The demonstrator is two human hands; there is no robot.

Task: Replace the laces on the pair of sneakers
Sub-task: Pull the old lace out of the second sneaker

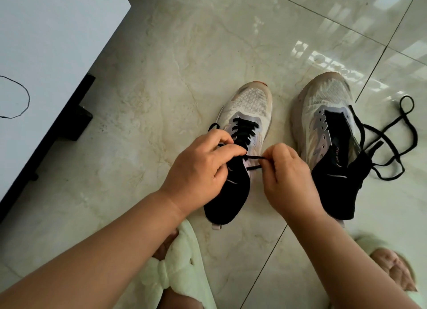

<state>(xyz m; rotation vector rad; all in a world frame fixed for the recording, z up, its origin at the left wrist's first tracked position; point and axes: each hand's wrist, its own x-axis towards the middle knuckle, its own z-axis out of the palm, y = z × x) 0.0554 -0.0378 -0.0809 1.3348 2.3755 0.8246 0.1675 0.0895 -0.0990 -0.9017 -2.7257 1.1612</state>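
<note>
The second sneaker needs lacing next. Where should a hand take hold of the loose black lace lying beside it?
Pinch the loose black lace at its far loop, from above on the right: that loop lies flat on the tiled floor, clear of the unlaced right sneaker and the tangle nearer its heel.

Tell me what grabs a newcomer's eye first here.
Mid-frame, the left hand and right hand pinch a black lace over the laced sneaker. To its right stands the unlaced sneaker, a loose black lace sprawled on the tiled floor beside it.

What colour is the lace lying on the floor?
The loose flat lace is black, clearest in the head view.
</note>
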